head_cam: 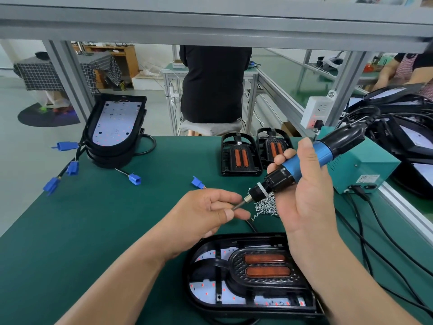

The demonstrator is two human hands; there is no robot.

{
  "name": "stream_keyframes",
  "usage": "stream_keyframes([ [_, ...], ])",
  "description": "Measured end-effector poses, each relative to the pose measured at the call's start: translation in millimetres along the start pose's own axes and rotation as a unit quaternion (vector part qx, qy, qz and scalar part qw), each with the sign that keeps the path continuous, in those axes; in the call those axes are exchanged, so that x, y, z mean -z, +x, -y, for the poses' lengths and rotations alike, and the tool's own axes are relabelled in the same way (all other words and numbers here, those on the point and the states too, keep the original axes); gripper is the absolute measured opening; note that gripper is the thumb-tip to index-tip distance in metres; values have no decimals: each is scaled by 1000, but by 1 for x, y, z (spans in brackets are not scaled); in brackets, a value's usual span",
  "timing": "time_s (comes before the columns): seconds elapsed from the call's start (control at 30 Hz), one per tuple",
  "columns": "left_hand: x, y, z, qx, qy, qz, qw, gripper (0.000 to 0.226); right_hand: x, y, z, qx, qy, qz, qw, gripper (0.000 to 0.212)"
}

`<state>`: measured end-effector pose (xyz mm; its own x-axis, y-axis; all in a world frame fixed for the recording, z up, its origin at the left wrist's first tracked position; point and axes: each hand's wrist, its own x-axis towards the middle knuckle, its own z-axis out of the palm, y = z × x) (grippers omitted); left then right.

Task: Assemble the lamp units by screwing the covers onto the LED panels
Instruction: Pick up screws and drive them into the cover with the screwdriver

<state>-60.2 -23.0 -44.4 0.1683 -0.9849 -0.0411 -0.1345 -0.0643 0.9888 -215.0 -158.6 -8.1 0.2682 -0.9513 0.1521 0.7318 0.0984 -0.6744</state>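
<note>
Fingers (pixel 228 214) of left hand (pixel 201 214) pinch bit (pixel 240 204) of electric screwdriver (pixel 302 165), likely loading screw, too small to see; right hand (pixel 307 191) grips driver body. Lamp unit (pixel 234 310), cover (pixel 264 266) on LED panel (pixel 203 289), lies on tabletop (pixel 93 219) below hands, screw pile (pixel 266 205) beside. Next: bit down upright into cover hole.

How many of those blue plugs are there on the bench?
5 plugs: one, a second and a third dangle left of the lamp stack; a fourth lies in front of it; a fifth lies beyond the left hand. Others may be hidden.
</note>
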Motion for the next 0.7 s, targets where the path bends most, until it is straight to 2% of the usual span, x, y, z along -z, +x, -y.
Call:
stream_keyframes([
  [0.17,9,-2,-2,16,3,19,1000,40,5,2,-1,-19,26,-39,999,22],
  [0.3,27,-6,-3,25,75,-15,997,15,3,1,2,-31,42,-30,998,18],
  [0.4,36,-11,-7,59,193,21,979,17,1,-2,3,-37,39,13,998,19],
  [0.47,36,-14,-8,77,251,64,963,32,-2,-5,4,-39,30,58,997,16],
  [0.57,35,-14,-7,69,268,93,956,44,-6,-11,5,-44,7,124,991,15],
  [0.7,36,-15,-7,59,230,111,965,29,-12,-18,5,-45,-30,181,982,16],
])
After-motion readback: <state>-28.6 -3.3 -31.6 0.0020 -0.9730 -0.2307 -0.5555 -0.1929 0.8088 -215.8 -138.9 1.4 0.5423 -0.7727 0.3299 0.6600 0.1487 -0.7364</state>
